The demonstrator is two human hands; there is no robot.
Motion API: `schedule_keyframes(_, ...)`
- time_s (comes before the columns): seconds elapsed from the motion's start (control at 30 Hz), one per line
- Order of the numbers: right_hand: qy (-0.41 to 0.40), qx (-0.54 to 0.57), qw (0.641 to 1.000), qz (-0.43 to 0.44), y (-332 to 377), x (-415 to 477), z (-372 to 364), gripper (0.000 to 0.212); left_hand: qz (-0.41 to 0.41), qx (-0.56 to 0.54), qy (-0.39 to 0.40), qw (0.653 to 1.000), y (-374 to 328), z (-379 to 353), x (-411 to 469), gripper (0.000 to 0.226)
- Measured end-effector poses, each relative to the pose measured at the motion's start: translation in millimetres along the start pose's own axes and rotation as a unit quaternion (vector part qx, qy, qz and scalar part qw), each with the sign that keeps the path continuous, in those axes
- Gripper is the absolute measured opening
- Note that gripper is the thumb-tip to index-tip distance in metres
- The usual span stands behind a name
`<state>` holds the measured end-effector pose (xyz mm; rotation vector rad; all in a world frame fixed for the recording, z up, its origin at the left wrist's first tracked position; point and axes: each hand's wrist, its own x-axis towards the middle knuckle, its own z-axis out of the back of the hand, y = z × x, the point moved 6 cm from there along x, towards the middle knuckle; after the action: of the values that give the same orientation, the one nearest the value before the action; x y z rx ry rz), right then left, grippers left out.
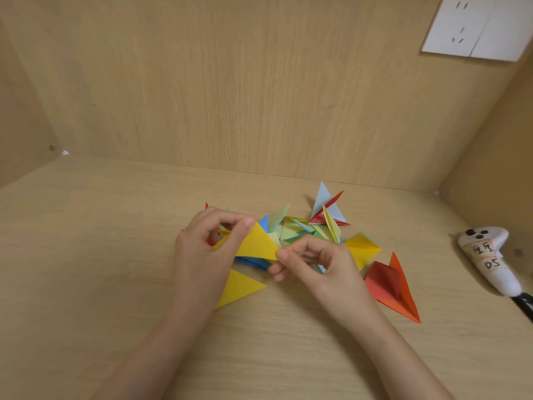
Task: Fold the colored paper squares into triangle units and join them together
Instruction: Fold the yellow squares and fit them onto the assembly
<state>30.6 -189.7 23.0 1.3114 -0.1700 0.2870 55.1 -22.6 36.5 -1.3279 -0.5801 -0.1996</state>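
I am watching the left hand [199, 255] pinching the upper corner of a yellow folded paper triangle [256, 243] between thumb and forefinger. The right hand [323, 267] is pinching that triangle's right corner. The triangle is sitting over a blue folded paper piece [253, 261], just in front of a pile of multicoloured folded paper units [300, 229] on the light wooden surface [86, 269]. A 2nd yellow paper triangle [239, 287] is lying flat beside the left wrist. A red-orange folded paper unit [392, 284] is lying right of the right hand. A white handheld controller [487, 255] is resting far right.
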Motion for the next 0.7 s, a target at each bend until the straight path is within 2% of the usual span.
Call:
schedule_keyframes(0.1, -0.012, -0.076, 0.997, 0.013, -1.7, -0.2, 4.5, 0.020, 0.061, -0.061, -0.074, 0.994, 13.6, 14.9, 6.5, 0.018)
schedule_keyframes(0.17, -0.036, -0.078, 0.996, 0.025, -2.2, 0.1, 8.4, 0.019, 0.074, -0.075, -0.088, 0.990, 20.2, 20.7, 10.7, 0.014)
schedule_keyframes(0.33, -0.089, -0.043, 0.994, 0.052, -0.1, 1.7, 13.1, 0.014, 0.028, -0.032, -0.012, 0.999, 8.2, 4.7, 3.2, 0.019)
schedule_keyframes(0.4, -0.082, -0.024, 0.995, 0.050, -0.7, 1.5, 11.6, 0.011, 0.002, -0.019, 0.014, 1.000, 5.6, -0.8, 2.0, 0.021)
schedule_keyframes(0.5, -0.053, 0.006, 0.997, 0.046, 0.3, 0.1, 6.6, 0.012, -0.034, -0.004, 0.040, 0.999, 0.4, -6.4, 0.0, 0.011)
schedule_keyframes(0.6, -0.031, -0.010, 0.998, 0.047, -1.0, -0.3, 0.1, 0.018, -0.055, -0.001, 0.052, 0.997, -1.8, -10.1, -2.4, 0.009)
schedule_keyframes(0.7, -0.029, -0.012, 0.998, 0.049, -2.7, 1.7, -1.5, 0.015, -0.080, 0.012, 0.058, 0.995, -0.4, -11.5, -2.9, 0.007)
